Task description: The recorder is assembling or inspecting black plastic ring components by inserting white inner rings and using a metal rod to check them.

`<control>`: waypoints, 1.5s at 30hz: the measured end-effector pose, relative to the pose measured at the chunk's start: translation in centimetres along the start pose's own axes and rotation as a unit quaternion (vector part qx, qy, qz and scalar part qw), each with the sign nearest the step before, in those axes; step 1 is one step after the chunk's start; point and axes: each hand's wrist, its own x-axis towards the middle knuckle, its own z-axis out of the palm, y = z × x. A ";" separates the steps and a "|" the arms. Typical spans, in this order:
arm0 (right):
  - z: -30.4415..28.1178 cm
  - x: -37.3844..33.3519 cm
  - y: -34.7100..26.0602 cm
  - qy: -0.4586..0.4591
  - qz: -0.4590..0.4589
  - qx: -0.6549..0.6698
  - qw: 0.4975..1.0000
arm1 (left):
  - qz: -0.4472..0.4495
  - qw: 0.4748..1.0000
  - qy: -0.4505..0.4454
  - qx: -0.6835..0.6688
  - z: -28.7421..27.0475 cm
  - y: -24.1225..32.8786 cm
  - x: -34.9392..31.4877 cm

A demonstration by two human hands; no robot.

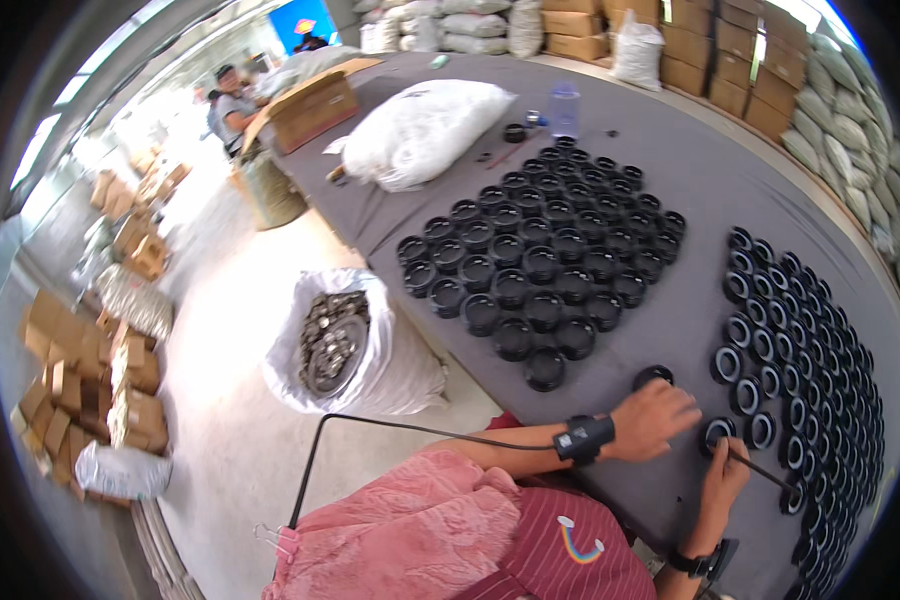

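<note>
Above the grey-covered table, my left hand (655, 418) has its fingers stretched out, slightly blurred, with nothing visible in them. Just beyond it stands a round black cup-shaped part (654, 377), partly hidden by the hand. My right hand (725, 482) is closed round a thin dark stick (765, 472), which slants down to the right. Right at its fingertips sits a black ring-shaped part (717, 432) with a pale inner ring; whether the fingers touch it I cannot tell. Many similar black rings (797, 410) stand in rows on the right.
Rows of shiny black cups (540, 262) cover the table's middle. Farther back lie a white sack (425, 130), an open cardboard box (313, 112) and a clear bottle (564, 108). An open sack of metal parts (395, 350) stands on the floor at the left. Another person (232, 108) is far off.
</note>
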 end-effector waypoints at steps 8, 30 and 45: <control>1.4 -2.6 -6.2 -0.106 0.070 0.101 0.987 | -0.013 0.999 -0.009 -0.032 0.8 1.4 -3.3; 1.3 -5.4 -7.6 -0.014 0.147 0.208 0.967 | -0.043 0.984 -0.040 -0.168 -1.1 0.3 -4.4; -1.9 -2.4 -8.8 -0.100 0.043 0.047 0.993 | -0.033 0.983 -0.085 -0.157 -1.3 0.9 -3.9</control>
